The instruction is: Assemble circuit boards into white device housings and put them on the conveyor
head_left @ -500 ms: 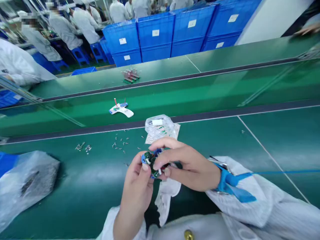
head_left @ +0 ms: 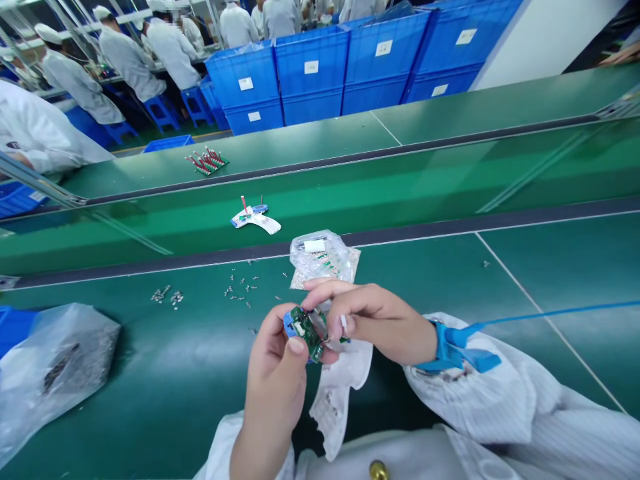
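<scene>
A small green circuit board [head_left: 307,331] with a blue plastic part [head_left: 289,324] at its left edge is held between both hands, low in the middle of the view. My left hand [head_left: 276,377] grips it from below with the thumb on its near edge. My right hand [head_left: 375,322] comes in from the right, its fingers over the board's far side. A blue wrist strap [head_left: 450,348] with a thin blue cord circles my right wrist. A white cloth [head_left: 340,393] hangs beneath the hands. Part of the board is hidden by my fingers.
Just beyond the hands lie a clear plastic bag [head_left: 320,259] and scattered small metal parts [head_left: 240,288] on the green bench. A grey-filled bag [head_left: 55,373] lies left. Beyond are a white-and-blue assembly [head_left: 256,219], a red-tipped bundle [head_left: 207,161], blue crates [head_left: 310,80] and several co-workers [head_left: 130,60].
The board has turned, showing more of its green face, and my right fingers have shifted. The red-tipped bundle has moved left on the far belt; the white-and-blue assembly has moved slightly right.
</scene>
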